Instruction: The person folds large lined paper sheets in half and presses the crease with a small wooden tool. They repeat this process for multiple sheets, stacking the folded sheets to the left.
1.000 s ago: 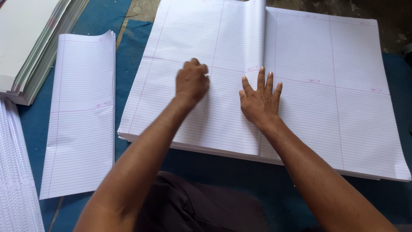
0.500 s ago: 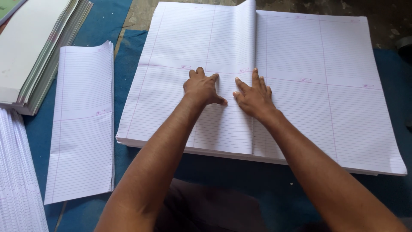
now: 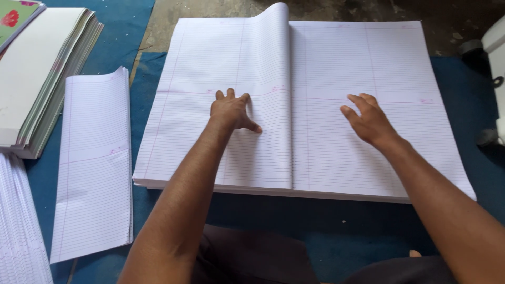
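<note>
A thick stack of large white ruled paper sheets (image 3: pixel 326 68) lies on a blue mat in front of me. The top sheet is folded over to the left, its fold (image 3: pixel 286 94) running down the middle and bulging up at the far end. My left hand (image 3: pixel 231 111) presses flat on the folded half, fingers together, thumb pointing at the fold. My right hand (image 3: pixel 368 120) hovers or rests lightly on the right half of the stack, fingers spread, holding nothing.
A narrow pile of folded ruled sheets (image 3: pixel 97 158) lies left of the stack. Further left sits a pile of card covers (image 3: pixel 37 73), and more ruled paper (image 3: pixel 18 231) at the bottom left. The blue mat (image 3: pixel 315 226) meets bare concrete floor (image 3: pixel 221 8) at the far side.
My right hand has slid from beside the fold out to the right half of the stack. My left hand stayed near the fold, now pressing flat. The view has shifted slightly.
</note>
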